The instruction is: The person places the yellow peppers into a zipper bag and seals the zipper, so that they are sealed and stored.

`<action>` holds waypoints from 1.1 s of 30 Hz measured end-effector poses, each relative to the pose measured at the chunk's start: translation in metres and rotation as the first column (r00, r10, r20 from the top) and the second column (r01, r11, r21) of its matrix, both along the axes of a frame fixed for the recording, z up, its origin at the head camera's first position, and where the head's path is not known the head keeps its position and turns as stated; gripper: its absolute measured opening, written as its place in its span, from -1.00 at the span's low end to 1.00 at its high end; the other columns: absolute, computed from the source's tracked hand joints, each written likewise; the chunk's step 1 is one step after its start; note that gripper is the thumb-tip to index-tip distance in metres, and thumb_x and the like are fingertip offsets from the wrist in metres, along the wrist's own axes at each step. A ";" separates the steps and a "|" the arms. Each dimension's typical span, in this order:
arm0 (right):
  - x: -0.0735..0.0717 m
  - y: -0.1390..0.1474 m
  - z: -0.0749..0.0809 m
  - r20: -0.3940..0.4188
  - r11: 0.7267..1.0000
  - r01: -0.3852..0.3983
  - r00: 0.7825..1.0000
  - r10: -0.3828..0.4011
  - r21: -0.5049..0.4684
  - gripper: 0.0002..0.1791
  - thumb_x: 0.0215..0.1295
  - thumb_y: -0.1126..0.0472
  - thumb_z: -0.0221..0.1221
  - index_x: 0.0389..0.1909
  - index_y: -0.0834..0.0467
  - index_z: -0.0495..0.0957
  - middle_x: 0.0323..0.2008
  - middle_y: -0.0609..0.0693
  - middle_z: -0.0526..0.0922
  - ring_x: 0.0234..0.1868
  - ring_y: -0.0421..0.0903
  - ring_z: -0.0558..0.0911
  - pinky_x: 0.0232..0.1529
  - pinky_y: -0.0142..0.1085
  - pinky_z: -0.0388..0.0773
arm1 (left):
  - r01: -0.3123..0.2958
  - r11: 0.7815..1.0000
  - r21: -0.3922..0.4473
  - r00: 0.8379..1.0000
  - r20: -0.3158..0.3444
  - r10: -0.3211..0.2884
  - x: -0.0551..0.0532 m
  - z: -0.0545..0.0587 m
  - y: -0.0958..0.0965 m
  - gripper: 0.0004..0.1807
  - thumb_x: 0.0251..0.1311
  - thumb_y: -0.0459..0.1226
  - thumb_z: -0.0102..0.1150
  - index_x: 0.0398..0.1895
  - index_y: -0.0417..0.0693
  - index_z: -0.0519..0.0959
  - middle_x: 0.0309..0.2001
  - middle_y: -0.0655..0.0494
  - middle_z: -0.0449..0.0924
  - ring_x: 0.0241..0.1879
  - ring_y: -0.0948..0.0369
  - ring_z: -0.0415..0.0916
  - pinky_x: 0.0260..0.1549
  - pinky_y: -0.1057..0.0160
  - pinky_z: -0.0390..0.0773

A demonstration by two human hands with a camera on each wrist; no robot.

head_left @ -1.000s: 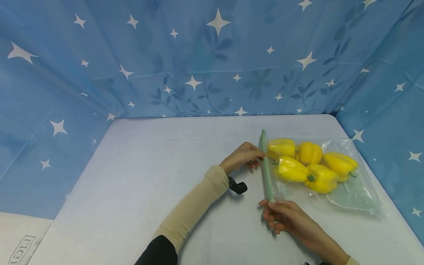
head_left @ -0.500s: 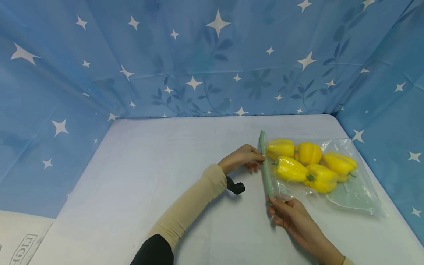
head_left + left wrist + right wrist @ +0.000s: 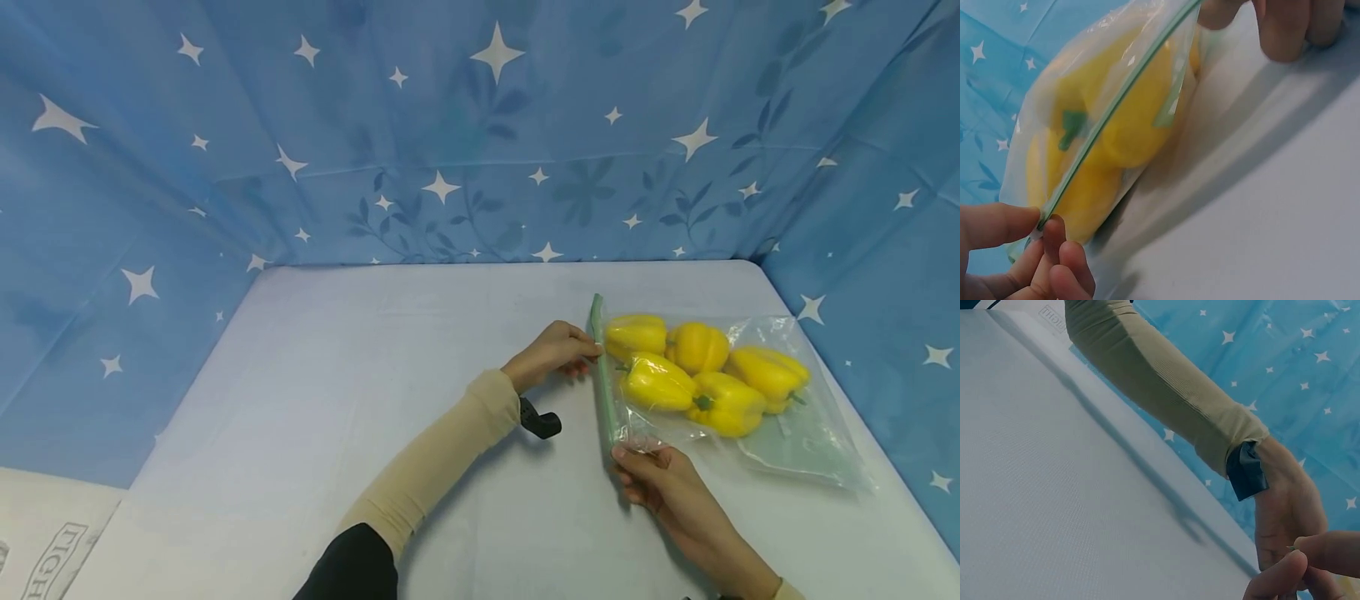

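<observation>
A clear zip bag (image 3: 813,450) with a green closure strip lies on the right of the table, its strip facing left. Several yellow bell peppers (image 3: 660,383) are inside it. My left hand (image 3: 551,354) pinches the strip around its middle; the left wrist view shows thumb and finger of that hand (image 3: 1035,250) on the green zipper (image 3: 1116,103). At the strip's near end, my right hand (image 3: 671,496) pinches the bag's corner between thumb and fingers. In the right wrist view, a tiny green tip of the strip (image 3: 1292,548) pokes out between the right hand's fingertips.
The white table (image 3: 337,375) spreads out to the left of the bag. Blue curtains with white stars (image 3: 480,125) enclose the back and sides. A cardboard box (image 3: 52,525) with printed lettering sits at the lower left.
My right hand's fingers have shifted slightly right at the strip's near end, from reaching past its left side to pinching the corner. My left hand has barely moved; the peppers lie as before.
</observation>
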State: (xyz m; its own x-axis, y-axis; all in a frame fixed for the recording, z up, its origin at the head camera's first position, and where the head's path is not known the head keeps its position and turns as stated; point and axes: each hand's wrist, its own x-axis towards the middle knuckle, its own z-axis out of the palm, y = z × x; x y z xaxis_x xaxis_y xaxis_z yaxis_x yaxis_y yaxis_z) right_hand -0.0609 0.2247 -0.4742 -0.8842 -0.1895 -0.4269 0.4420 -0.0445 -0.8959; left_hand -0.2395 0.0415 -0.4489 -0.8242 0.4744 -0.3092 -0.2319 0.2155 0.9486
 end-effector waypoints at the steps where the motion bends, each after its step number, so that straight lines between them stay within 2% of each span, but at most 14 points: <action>1: 0.000 0.000 0.000 -0.002 1.000 -0.005 1.000 0.005 -0.006 -0.90 0.56 0.13 0.17 -0.23 0.00 0.59 -0.41 -0.20 0.55 -0.37 -0.30 0.51 -0.36 -0.48 0.60 | -0.007 1.000 -0.004 1.000 0.000 0.007 -0.001 0.001 0.000 -0.81 0.41 -0.27 0.28 -0.17 -0.26 0.74 -0.40 0.03 0.69 -0.53 0.22 0.55 -0.55 0.34 0.55; 4: 0.000 0.001 0.000 -0.003 1.000 -0.012 1.000 0.011 -0.019 -0.89 0.55 0.15 0.18 -0.25 -0.02 0.60 -0.43 -0.20 0.54 -0.39 -0.29 0.51 -0.37 -0.49 0.59 | -0.023 1.000 -0.014 1.000 0.000 0.023 -0.003 0.003 0.001 -0.81 0.41 -0.29 0.28 -0.17 -0.27 0.74 -0.42 0.06 0.68 -0.54 0.22 0.55 -0.55 0.34 0.54; 12: 0.000 0.003 -0.001 -0.011 0.999 -0.018 1.000 0.018 -0.033 -0.88 0.55 0.16 0.18 -0.26 -0.01 0.60 -0.43 -0.18 0.52 -0.40 -0.28 0.50 -0.38 -0.49 0.57 | -0.044 0.998 -0.044 0.998 -0.054 0.042 -0.011 0.005 0.005 -0.80 0.40 -0.30 0.28 -0.18 -0.30 0.75 -0.31 -0.12 0.75 -0.53 0.17 0.53 -0.54 0.31 0.53; 17: 0.000 0.003 -0.001 -0.002 1.000 -0.012 1.000 0.012 -0.020 -0.90 0.54 0.16 0.18 -0.25 -0.01 0.59 -0.42 -0.18 0.52 -0.38 -0.28 0.51 -0.38 -0.48 0.57 | -0.042 0.997 -0.072 0.993 -0.114 0.034 -0.018 0.006 0.006 -0.80 0.40 -0.31 0.27 -0.18 -0.32 0.77 -0.32 -0.10 0.76 -0.49 0.13 0.56 -0.49 0.28 0.56; 24: 0.001 0.002 0.000 -0.002 1.000 -0.015 1.000 0.015 -0.016 -0.92 0.54 0.17 0.17 -0.23 -0.01 0.54 -0.40 -0.18 0.51 -0.35 -0.26 0.49 -0.38 -0.47 0.53 | -0.047 0.997 -0.058 0.989 -0.145 0.039 -0.029 0.007 0.005 -0.79 0.40 -0.36 0.24 -0.24 -0.39 0.77 -0.37 -0.06 0.72 -0.50 0.10 0.50 -0.47 0.25 0.51; 30: 0.001 0.002 0.000 -0.014 1.000 0.004 1.000 -0.004 -0.002 -0.94 0.53 0.17 0.18 -0.20 0.01 0.52 -0.39 -0.17 0.51 -0.35 -0.25 0.49 -0.38 -0.46 0.53 | -0.072 0.991 -0.109 0.974 -0.220 0.047 -0.037 0.006 0.007 -0.77 0.39 -0.36 0.25 -0.37 -0.36 0.77 -0.27 -0.12 0.79 -0.50 0.08 0.53 -0.47 0.24 0.55; 33: 0.001 0.003 0.000 -0.015 1.000 0.007 1.000 -0.007 0.003 -0.95 0.53 0.17 0.18 -0.20 0.01 0.52 -0.40 -0.17 0.52 -0.35 -0.26 0.49 -0.38 -0.46 0.54 | -0.079 0.987 -0.138 0.970 -0.240 0.044 -0.040 0.005 0.009 -0.78 0.39 -0.35 0.26 -0.34 -0.35 0.78 -0.22 -0.15 0.79 -0.45 0.04 0.58 -0.44 0.21 0.58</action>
State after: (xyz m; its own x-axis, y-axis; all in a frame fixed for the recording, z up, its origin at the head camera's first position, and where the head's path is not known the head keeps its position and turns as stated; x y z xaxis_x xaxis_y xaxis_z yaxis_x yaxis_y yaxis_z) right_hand -0.0595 0.2274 -0.4742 -0.8916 -0.1821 -0.4146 0.4287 -0.0443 -0.9024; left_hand -0.2797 0.0500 -0.4434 -0.9083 0.3846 -0.1644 -0.0227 0.3471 0.9376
